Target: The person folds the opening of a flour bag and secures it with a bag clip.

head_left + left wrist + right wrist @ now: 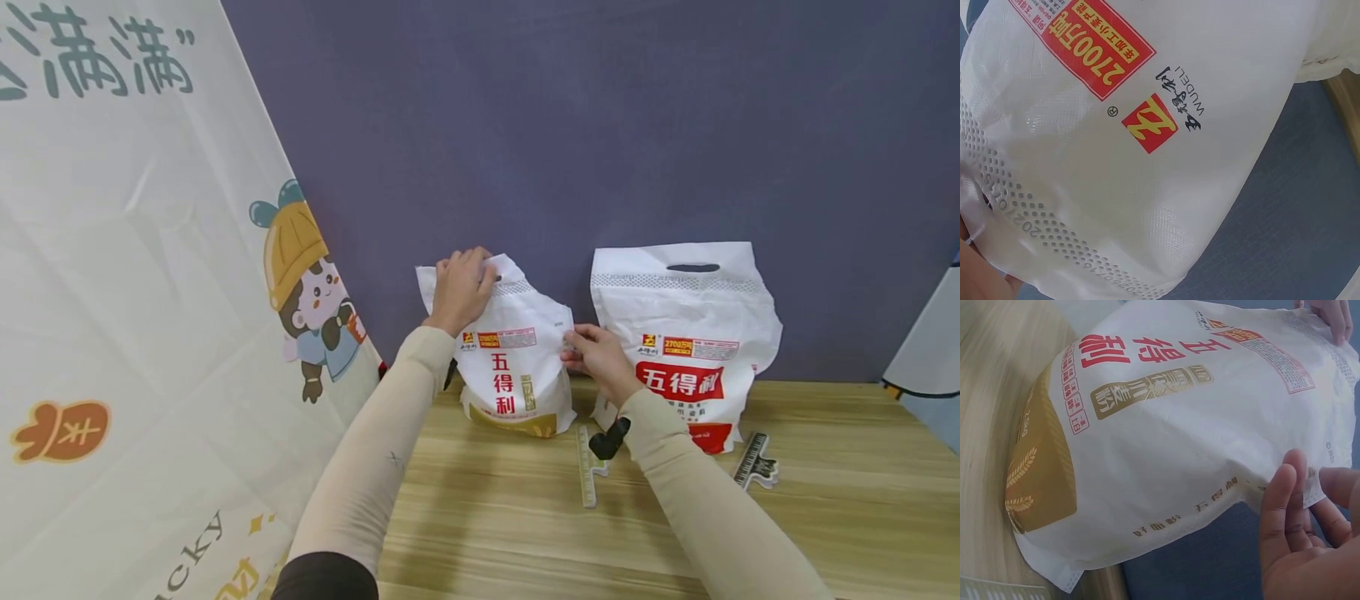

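A white flour bag with red lettering and a gold base [536, 308] stands on the wooden table against the dark backdrop, its top tilted. My left hand [459, 292] grips its upper edge by the handle slot; in the left wrist view only part of that hand [982, 278] shows at the corner. With thumb and fingers my right hand [600, 354] pinches the bag's right upper side corner, seen closely in the right wrist view [1310, 544]. Beside it a second flour bag with a red label [678, 312] stands upright, partly behind my right forearm.
A pale ruler-marked clip [587, 475] lies on the table [487, 517] in front of the bags. A black-and-white clip [752, 461] lies near the second bag. A white printed cloth [172, 292] hangs at the left, and a white panel [930, 342] stands at the right.
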`<action>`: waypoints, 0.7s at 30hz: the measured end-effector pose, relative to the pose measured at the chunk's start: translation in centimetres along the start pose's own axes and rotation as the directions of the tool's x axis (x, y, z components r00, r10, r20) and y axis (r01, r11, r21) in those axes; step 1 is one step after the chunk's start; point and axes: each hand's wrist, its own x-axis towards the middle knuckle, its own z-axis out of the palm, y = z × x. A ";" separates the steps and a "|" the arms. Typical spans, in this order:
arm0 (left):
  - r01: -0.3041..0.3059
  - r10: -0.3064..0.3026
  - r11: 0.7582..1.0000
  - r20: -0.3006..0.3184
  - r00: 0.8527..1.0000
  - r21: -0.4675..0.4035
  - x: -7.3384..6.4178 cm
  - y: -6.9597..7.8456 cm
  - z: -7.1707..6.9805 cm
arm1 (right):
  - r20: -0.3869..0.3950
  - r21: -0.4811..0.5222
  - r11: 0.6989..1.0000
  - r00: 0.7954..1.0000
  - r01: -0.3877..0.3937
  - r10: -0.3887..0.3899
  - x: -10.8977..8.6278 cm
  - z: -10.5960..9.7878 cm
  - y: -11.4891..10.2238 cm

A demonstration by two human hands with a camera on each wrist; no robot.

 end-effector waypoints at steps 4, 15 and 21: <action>-0.001 0.001 1.000 -0.009 1.000 0.000 0.0 0.0 -0.1 | -0.017 -0.012 1.000 1.000 -0.008 0.008 0.1 0.1 0.0; -0.005 0.005 1.000 -0.039 0.999 0.001 0.0 -0.2 -0.1 | -0.051 0.010 1.000 0.998 0.027 -0.026 0.0 0.6 0.2; -0.001 0.003 1.000 -0.059 0.998 0.022 0.0 0.0 -0.1 | -0.078 0.016 0.999 0.996 0.048 -0.046 -0.2 0.7 0.4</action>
